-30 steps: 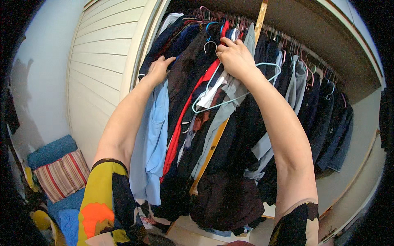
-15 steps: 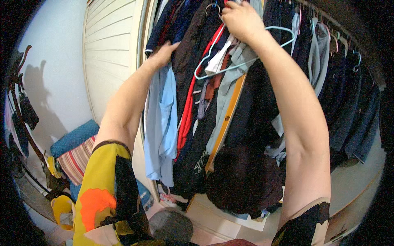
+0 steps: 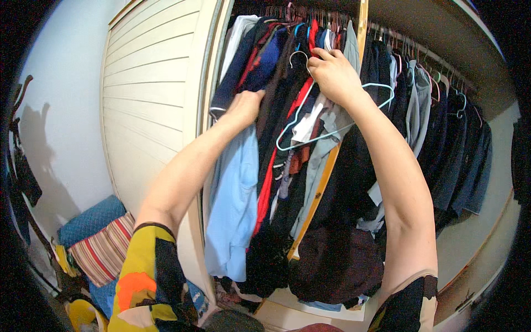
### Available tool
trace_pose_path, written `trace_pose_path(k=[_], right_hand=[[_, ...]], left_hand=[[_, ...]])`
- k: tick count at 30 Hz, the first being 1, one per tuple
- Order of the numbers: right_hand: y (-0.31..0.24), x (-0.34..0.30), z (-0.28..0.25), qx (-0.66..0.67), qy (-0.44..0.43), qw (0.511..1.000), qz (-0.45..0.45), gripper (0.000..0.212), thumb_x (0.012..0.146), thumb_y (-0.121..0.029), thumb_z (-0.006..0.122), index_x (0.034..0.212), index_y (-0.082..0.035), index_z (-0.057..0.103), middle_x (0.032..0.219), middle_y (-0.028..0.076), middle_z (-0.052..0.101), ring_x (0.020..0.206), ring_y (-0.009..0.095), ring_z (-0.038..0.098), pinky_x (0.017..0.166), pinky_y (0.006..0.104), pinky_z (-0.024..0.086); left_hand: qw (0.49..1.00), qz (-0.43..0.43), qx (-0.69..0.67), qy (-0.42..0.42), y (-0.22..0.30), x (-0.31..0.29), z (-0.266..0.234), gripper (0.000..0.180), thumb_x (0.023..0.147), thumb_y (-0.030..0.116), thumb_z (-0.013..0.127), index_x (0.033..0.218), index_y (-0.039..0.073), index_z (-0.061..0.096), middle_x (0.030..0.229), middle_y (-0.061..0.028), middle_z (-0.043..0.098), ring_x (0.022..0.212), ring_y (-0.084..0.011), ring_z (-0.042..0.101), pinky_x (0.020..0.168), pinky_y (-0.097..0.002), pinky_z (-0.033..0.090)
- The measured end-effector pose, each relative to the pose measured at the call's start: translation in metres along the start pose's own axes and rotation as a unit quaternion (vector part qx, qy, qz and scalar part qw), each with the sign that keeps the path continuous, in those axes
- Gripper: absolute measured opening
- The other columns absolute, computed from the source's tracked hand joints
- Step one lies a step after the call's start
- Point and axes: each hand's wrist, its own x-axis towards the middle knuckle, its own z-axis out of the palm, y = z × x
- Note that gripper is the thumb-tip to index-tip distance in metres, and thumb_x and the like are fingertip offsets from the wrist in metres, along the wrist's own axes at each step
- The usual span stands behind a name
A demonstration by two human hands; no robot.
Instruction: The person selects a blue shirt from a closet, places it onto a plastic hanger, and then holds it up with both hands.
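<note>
My right hand [image 3: 334, 74] is closed around the top of a light blue clothes hanger [image 3: 318, 143]. The hanger tilts in front of the hanging clothes, and its hook shows left of my fingers. No garment is clearly on it. My left hand [image 3: 244, 108] is closed at a dark garment [image 3: 269, 105] on the left part of the rail, with its fingertips partly hidden among the cloth. Just above that hand hangs a navy jacket [image 3: 231, 83]; below it hangs a light blue shirt [image 3: 235, 205]. A red garment [image 3: 266, 193] hangs between my hands.
A wooden upright [image 3: 315, 202] divides the closet. Dark clothes [image 3: 451, 166] hang on the rail [image 3: 412, 41] at right. A slatted door [image 3: 149, 83] stands at left, beside a striped cushion [image 3: 102, 247] and a yellow bucket [image 3: 83, 316]. Below lies a dark brown cloth heap [image 3: 337, 265].
The view has tipped up, showing more of the rail. My left hand has shifted right along the dark clothes. My right hand keeps hold of the hanger, now lower in the picture.
</note>
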Motion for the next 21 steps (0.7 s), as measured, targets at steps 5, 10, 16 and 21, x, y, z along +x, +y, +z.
trace_pose_path(k=[5, 10, 16, 21], right_hand=[[-0.006, 0.008, 0.005, -0.001, 0.003, 1.0, -0.005, 0.02, 0.072, -0.007, 0.051, 0.086, -0.004, 0.065, 0.101, 0.003, 0.059, 0.113, 0.021, 0.045, 0.093, 0.0352, 0.035], [-0.012, 0.013, -0.007, -0.015, 0.023, 1.0, -0.015, 0.016, 0.068, -0.009, 0.052, 0.077, -0.003, 0.064, 0.099, 0.004, 0.059, 0.109, 0.022, 0.046, 0.092, 0.0352, 0.035], [-0.022, 0.037, -0.002, -0.004, 0.039, 0.999, -0.022, 0.017, 0.068, -0.009, 0.052, 0.08, -0.003, 0.062, 0.097, 0.005, 0.058, 0.104, 0.021, 0.048, 0.089, 0.0346, 0.036], [-0.028, 0.066, 0.027, -0.047, 0.061, 0.995, -0.062, 0.021, 0.074, -0.016, 0.051, 0.087, -0.008, 0.066, 0.118, 0.007, 0.055, 0.117, 0.023, 0.043, 0.094, 0.0372, 0.033]], left_hand=[[0.997, 0.006, 0.029, 0.073, 0.032, 0.034, -0.012, 0.035, 0.08, 0.004, 0.046, 0.114, 0.009, 0.053, 0.095, -0.0201, 0.062, 0.085, -0.0355, 0.061, 0.071, -0.0446, 0.049], [0.992, 0.093, -0.049, 0.074, 0.02, 0.067, -0.007, 0.034, 0.081, 0.004, 0.045, 0.113, 0.01, 0.054, 0.107, -0.0142, 0.059, 0.092, -0.0336, 0.059, 0.076, -0.0442, 0.047], [0.955, 0.192, -0.217, 0.069, -0.008, 0.084, 0.022, 0.046, 0.077, -0.002, 0.041, 0.115, 0.018, 0.056, 0.116, -0.0123, 0.055, 0.106, -0.0305, 0.053, 0.087, -0.0401, 0.044], [0.97, 0.182, -0.162, -0.003, -0.012, 0.087, 0.021, 0.043, 0.078, -0.002, 0.043, 0.114, 0.016, 0.056, 0.113, -0.0157, 0.056, 0.102, -0.0336, 0.054, 0.085, -0.0424, 0.044]])
